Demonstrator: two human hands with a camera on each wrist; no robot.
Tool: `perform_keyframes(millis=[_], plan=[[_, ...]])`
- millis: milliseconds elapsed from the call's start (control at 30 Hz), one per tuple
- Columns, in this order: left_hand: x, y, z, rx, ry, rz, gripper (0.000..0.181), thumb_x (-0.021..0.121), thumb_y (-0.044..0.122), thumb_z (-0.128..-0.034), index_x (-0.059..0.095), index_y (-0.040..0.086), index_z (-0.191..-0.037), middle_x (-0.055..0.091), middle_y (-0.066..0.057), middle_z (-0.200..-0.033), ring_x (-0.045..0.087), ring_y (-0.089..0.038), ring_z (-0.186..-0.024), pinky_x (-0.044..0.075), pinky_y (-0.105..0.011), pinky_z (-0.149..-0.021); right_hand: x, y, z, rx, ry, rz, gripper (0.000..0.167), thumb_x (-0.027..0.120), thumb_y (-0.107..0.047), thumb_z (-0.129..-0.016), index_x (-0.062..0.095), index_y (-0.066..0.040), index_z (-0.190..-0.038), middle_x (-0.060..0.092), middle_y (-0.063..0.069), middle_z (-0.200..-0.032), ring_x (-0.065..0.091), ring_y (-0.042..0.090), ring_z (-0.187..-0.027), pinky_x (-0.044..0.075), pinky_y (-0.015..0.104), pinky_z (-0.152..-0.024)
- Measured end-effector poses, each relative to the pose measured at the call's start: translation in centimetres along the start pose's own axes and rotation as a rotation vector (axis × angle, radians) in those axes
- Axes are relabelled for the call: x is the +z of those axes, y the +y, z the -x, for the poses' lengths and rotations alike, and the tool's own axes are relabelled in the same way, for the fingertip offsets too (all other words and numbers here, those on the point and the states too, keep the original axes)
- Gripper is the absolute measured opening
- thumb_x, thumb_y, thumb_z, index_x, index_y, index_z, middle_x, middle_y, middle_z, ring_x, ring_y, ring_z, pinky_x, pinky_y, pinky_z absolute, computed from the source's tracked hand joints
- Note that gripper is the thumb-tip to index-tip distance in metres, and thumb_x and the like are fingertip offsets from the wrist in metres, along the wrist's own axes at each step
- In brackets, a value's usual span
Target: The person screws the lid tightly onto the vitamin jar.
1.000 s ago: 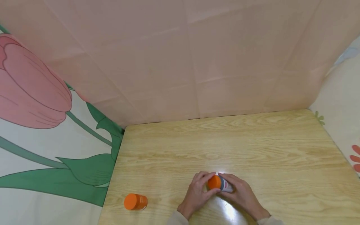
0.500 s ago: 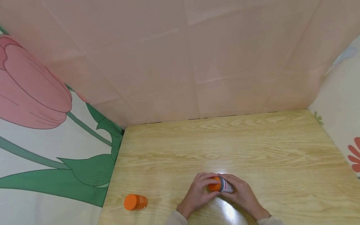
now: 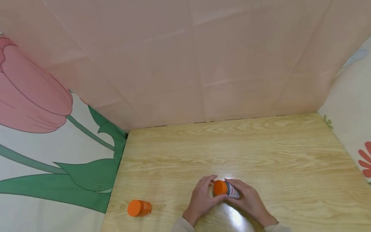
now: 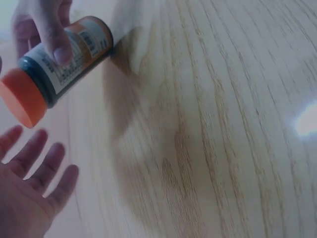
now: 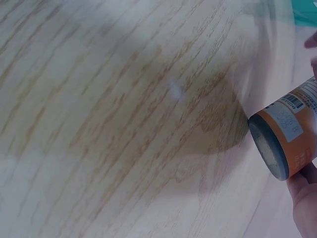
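My right hand [image 3: 250, 200] grips a pill bottle [image 3: 233, 190] with a dark grey body, a white and orange label and an orange cap [image 3: 220, 188]. The bottle is tilted, its cap toward the left hand. Beside the cap, my left hand [image 3: 201, 197] has its fingers spread and relaxed. In the left wrist view these fingers [image 4: 55, 158] are apart from the cap; whether the thumb touches it cannot be told. The right wrist view shows the bottle's base [image 5: 267, 148] close to the table, with right-hand fingers partly cut off at the edge.
A second bottle, orange with an orange cap [image 3: 135, 208], stands at the left of the wooden table [image 3: 232, 148]. A plain pinkish cloth [image 3: 162, 71] hangs behind, and a tulip-printed cloth [image 3: 34, 90] covers the left side.
Half a second ago the left fingers were curled over the orange cap; now they have opened and drawn back from it. The right hand and bottle stay in about the same place.
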State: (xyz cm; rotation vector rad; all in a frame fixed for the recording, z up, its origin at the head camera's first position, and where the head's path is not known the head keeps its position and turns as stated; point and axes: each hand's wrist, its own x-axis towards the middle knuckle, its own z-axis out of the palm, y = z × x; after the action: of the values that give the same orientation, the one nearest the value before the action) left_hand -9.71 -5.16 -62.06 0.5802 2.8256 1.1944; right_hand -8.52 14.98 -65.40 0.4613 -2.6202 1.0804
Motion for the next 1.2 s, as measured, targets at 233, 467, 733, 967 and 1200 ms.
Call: perform_keyframes(millis=[233,467,733,967,1200], plan=[[-0.3,-0.1,-0.1,0.003,-0.044,-0.01,0.056,0.071,0.051,-0.0858,0.06,0.021,-0.132,0.066,0.007,-0.114,0.06,-0.009,-0.099,0.05,-0.022,-0.086,0.0,-0.2,-0.1,0.002,-0.002,0.007,0.069,0.093,-0.029,-0.059,0.069,-0.013,-0.122,0.073,0.0,-0.113,0.068,0.013,-0.092,0.057,0.03,-0.075],[-0.5,-0.6,-0.3,0.215,-0.039,-0.054,0.053,0.08,0.022,-0.0812,0.061,0.024,-0.131,0.062,0.003,-0.131,0.057,-0.012,-0.118,0.05,-0.03,-0.1,0.0,0.1,-0.1,-0.014,0.01,-0.011,0.072,0.094,-0.026,-0.056,0.07,-0.013,-0.122,0.074,0.0,-0.112,0.068,0.012,-0.092,0.057,0.031,-0.076],[-0.4,-1.0,-0.3,0.314,-0.011,-0.059,0.058,0.082,0.019,-0.0787,0.06,0.02,-0.132,0.06,-0.003,-0.137,0.054,-0.016,-0.123,0.048,-0.032,-0.105,0.1,0.2,-0.1,-0.029,0.017,-0.017,0.071,0.095,-0.027,-0.056,0.07,-0.014,-0.121,0.074,-0.001,-0.112,0.069,0.012,-0.094,0.057,0.032,-0.076],[-0.4,-0.8,0.0,0.154,-0.02,0.015,0.067,0.078,0.039,-0.0828,0.05,0.019,-0.141,0.054,-0.001,-0.14,0.053,-0.017,-0.127,0.048,-0.036,-0.105,0.1,0.0,-0.1,0.009,0.002,-0.014,0.07,0.094,-0.029,-0.059,0.069,-0.013,-0.122,0.073,-0.001,-0.113,0.067,0.011,-0.092,0.056,0.03,-0.075],[0.0,-0.5,0.2,-0.043,-0.041,0.039,0.075,0.071,0.058,-0.0821,0.045,0.024,-0.144,0.059,0.001,-0.13,0.058,-0.013,-0.113,0.052,-0.033,-0.094,0.2,-0.1,0.2,0.063,-0.014,-0.014,0.067,0.092,-0.032,-0.062,0.068,-0.017,-0.123,0.073,-0.001,-0.115,0.066,0.009,-0.091,0.055,0.028,-0.073]])
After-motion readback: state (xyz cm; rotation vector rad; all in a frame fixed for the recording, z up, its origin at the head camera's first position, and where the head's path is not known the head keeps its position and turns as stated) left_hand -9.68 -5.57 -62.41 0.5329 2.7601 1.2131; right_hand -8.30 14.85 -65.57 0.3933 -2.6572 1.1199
